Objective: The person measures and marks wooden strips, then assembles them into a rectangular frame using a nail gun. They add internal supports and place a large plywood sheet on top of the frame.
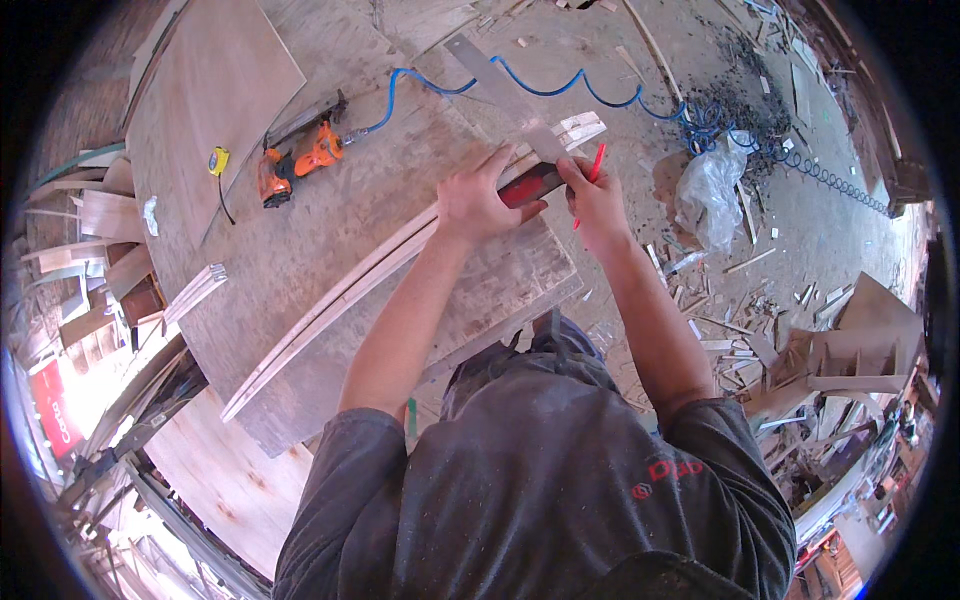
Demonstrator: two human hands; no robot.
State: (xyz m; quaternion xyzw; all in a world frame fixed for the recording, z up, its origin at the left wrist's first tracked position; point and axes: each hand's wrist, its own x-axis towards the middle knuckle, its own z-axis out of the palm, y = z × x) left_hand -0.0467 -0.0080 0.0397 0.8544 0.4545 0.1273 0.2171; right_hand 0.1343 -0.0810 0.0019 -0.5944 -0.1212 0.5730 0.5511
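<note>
Long, curved pale wooden strips (330,302) lie side by side across the wooden worktable (360,200). Near their far right end rests a carpenter's square with a dark red and black handle (528,187). Its metal blade (505,95) reaches over the strips toward the far side. My left hand (472,202) is wrapped round the square's handle and the strips, thumb on the near side. My right hand (597,203) pinches a red pen or pencil (598,162) beside the handle's right end; its fingertips touch the handle.
An orange air nailer (300,163) with a coiled blue hose (540,92) lies on the table's far left. A yellow tape measure (218,160) sits beside it. Wood scraps (720,330) and a clear plastic bag (715,195) lie on the floor at right.
</note>
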